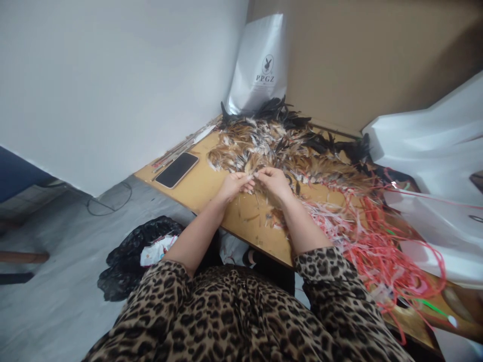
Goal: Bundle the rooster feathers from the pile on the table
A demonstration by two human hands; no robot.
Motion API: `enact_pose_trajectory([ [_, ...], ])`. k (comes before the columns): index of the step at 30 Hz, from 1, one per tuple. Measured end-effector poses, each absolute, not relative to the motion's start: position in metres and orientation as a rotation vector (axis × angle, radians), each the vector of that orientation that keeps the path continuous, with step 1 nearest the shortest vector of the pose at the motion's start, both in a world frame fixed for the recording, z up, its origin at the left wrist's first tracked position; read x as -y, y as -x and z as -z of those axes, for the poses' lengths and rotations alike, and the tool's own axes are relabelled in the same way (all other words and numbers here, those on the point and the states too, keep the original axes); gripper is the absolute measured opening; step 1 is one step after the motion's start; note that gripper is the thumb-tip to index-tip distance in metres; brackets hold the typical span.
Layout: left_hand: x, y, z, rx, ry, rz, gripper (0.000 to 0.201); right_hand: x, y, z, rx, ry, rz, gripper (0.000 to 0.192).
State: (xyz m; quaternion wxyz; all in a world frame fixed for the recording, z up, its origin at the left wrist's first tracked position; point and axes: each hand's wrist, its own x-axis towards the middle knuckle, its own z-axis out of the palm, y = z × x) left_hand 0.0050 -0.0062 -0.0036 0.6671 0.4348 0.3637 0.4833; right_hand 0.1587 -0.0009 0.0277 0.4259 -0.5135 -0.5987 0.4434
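Observation:
A big heap of brown, white and black feathers (271, 141) covers the far half of a wooden table (211, 193). My left hand (236, 185) and my right hand (274, 182) meet at the heap's near edge, fingertips together, pinching a small feather or tuft (253, 176) between them. What exactly is pinched is too small to tell. Both forearms reach out from leopard-print sleeves.
A black phone (177, 169) lies at the table's left corner beside thin sticks (177, 150). Red and white strings (370, 236) tangle on the right. A white bag (260, 65) leans on the wall; white plastic (433, 151) lies right. A black bag (139, 251) sits on the floor.

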Motion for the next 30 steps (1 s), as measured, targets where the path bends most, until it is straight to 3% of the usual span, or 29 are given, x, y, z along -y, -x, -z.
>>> enact_pose_trajectory([
  [6, 0.004, -0.005, 0.005, -0.872, -0.976, -1.096, 0.025, -0.008, -0.212, -0.046, 1.988, 1.678, -0.742, 0.018],
  [16, 0.002, -0.004, 0.008, -0.867, -0.986, -1.107, 0.029, -0.007, -0.202, -0.034, 2.390, 1.773, -0.879, 0.008],
  [21, 0.003, -0.004, 0.007, -0.884, -0.979, -1.104, 0.028, -0.009, -0.206, -0.032, 2.344, 1.730, -0.909, 0.003],
  [30, 0.004, -0.005, 0.004, -0.863, -0.910, -1.121, 0.020, -0.003, -0.211, -0.053, 1.675, 1.363, -1.255, 0.024],
])
